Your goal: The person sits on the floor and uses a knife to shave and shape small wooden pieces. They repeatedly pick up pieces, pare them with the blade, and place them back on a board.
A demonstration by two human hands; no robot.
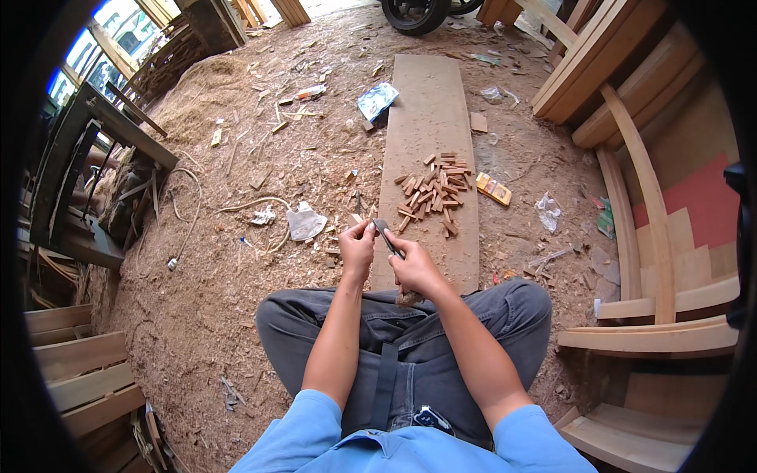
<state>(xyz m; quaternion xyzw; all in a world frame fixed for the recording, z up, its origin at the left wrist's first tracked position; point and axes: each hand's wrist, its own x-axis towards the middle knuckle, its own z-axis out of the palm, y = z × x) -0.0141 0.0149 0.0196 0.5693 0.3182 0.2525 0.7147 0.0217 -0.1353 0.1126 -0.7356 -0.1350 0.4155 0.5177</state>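
My left hand [357, 251] pinches a small wooden piece [356, 219] over the near left side of a long plank [426, 94]. Wrapped round the handle of a dark-bladed knife [382, 228], my right hand [415, 271] keeps the blade up against the left fingertips. A brown butt end of the handle shows below the right fist. Whether the blade touches the wood, I cannot tell. Just beyond my hands, a heap of short reddish-brown wooden pegs [432, 189] lies loose on the plank.
Shavings cover the ground around my crossed legs. Beside the plank lie a yellow packet [494, 189], a blue-and-white plastic bag [378, 101] and a white scrap [306, 222]. Timber frames [650, 197] stand at right, stacked boards [87, 359] at left. A wheel [415, 14] is at the far end.
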